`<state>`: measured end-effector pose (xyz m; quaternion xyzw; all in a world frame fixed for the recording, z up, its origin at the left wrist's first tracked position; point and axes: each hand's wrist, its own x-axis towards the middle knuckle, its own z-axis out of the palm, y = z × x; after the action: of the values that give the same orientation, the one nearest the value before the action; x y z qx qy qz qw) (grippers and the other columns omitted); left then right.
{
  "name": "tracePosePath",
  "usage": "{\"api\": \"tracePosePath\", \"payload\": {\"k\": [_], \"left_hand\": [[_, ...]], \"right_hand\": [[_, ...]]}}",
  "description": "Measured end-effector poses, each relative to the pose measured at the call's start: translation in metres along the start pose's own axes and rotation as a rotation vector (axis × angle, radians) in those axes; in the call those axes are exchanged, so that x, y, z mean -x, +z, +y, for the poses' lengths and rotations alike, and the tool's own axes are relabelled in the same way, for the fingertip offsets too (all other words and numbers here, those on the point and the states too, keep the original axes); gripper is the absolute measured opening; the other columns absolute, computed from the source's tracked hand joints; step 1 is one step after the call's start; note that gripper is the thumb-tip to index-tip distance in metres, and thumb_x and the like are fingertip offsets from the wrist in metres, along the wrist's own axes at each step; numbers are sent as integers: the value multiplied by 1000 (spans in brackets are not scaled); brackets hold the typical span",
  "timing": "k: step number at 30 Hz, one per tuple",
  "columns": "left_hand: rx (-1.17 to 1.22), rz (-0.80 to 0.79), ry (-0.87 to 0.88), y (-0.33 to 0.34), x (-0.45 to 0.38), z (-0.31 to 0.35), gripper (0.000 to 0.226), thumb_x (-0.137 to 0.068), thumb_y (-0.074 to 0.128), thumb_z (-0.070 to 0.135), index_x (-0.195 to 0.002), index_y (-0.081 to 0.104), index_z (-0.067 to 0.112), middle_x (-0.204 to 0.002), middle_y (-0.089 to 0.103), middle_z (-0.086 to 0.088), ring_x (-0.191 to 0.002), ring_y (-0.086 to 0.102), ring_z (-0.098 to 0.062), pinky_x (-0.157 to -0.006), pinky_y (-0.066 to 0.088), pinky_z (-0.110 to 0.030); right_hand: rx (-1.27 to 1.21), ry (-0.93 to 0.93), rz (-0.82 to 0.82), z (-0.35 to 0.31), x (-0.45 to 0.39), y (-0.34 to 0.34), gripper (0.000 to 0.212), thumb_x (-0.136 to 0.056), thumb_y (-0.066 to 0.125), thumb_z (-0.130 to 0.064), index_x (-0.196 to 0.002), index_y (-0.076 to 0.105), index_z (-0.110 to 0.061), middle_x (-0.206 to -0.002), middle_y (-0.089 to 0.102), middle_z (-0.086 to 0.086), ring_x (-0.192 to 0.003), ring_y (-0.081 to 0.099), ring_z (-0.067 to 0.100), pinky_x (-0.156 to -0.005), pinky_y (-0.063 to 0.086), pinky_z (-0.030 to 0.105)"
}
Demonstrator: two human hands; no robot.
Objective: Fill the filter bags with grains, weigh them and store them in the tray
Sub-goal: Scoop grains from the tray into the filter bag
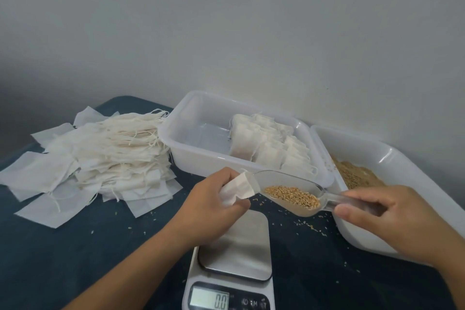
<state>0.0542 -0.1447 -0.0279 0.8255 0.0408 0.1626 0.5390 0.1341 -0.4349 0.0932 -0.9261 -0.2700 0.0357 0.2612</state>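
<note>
A dark blue counter (75,259) is set against a plain pale wall (251,20); loose grains are scattered over it. A stack of empty filter bags (100,158) lies at the left. Filled bags (271,148) are stood in rows in the clear tray (191,113). Grain (357,176) is held in the white tray (402,158) at right. An empty bag (237,190) is pinched by the left hand (214,206); a scoop of grain (289,196) is gripped by the right hand (392,216), its lip apparently at the bag's mouth. The scale (234,259) reads 0.0.
</note>
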Motion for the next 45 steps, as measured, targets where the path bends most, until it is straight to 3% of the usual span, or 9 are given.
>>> {"api": "tracePosePath", "payload": {"k": [4, 7, 10, 12, 20, 24, 29, 41, 45], "left_hand": [[-115, 31, 35, 4, 0, 0, 15, -87, 69, 30, -91, 56, 36, -86, 63, 17, -80, 57, -5, -64, 39, -16], [-144, 23, 65, 5, 1, 0, 15, -88, 69, 32, -92, 55, 37, -90, 63, 18, -83, 58, -5, -68, 41, -19], [-149, 6, 97, 6, 2, -1, 16, -89, 71, 34, -93, 56, 37, -92, 63, 17, -86, 58, -5, -71, 45, -21], [-152, -4, 108, 7, 2, -2, 16, -88, 71, 35, -92, 55, 37, -92, 63, 17, -86, 58, -5, -70, 44, -21], [-173, -24, 104, 9, 3, -2, 16, -89, 69, 38, -93, 53, 38, -90, 61, 16, -86, 57, -4, -67, 40, -17], [-174, -25, 100, 9, 3, -1, 15, -90, 69, 40, -95, 55, 37, -90, 62, 15, -85, 57, -5, -67, 41, -17], [-156, -33, 94, 9, 4, 0, 15, -90, 69, 40, -97, 56, 36, -91, 62, 16, -86, 57, -3, -66, 41, -14], [-93, -45, 36, 9, 5, 3, 17, -90, 71, 37, -100, 57, 38, -96, 65, 16, -86, 60, -2, -67, 41, -14], [-77, -32, 34, 9, 5, 3, 17, -90, 72, 36, -98, 58, 37, -94, 65, 15, -85, 60, -2, -66, 40, -14]], "right_hand": [[29, -2, -26, -10, 5, -10, 31, -74, 72, -75, -94, 78, -53, -80, 75, -3, -75, 68, 22, -72, 55, 39], [73, -4, -77, -17, 6, -17, 25, -70, 73, -63, -93, 78, -54, -80, 76, -9, -74, 68, 17, -74, 55, 37], [122, -6, -122, -26, 4, -24, 27, -67, 73, -66, -90, 78, -53, -75, 74, -12, -63, 62, 10, -58, 45, 16], [150, -7, -143, -33, 0, -27, 29, -68, 72, -70, -90, 78, -52, -72, 72, -12, -59, 60, 7, -57, 44, 12], [223, -47, -176, -47, -15, -41, 46, -60, 58, -93, -90, 74, -62, -70, 72, -10, -61, 63, 11, -55, 48, 24], [249, -46, -194, -58, -17, -46, 46, -59, 58, -94, -89, 73, -64, -68, 71, -10, -61, 61, 12, -54, 46, 19], [272, -47, -209, -68, -18, -50, 47, -57, 58, -95, -90, 72, -65, -74, 74, -12, -65, 65, 10, -65, 57, 38], [347, -74, -179, -83, -21, -55, 36, -61, 68, -83, -88, 74, -60, -73, 72, -17, -69, 65, 7, -60, 52, 31], [366, -96, -174, -82, -22, -57, 41, -65, 62, -92, -88, 74, -61, -73, 72, -19, -69, 65, 6, -62, 54, 33]]}}
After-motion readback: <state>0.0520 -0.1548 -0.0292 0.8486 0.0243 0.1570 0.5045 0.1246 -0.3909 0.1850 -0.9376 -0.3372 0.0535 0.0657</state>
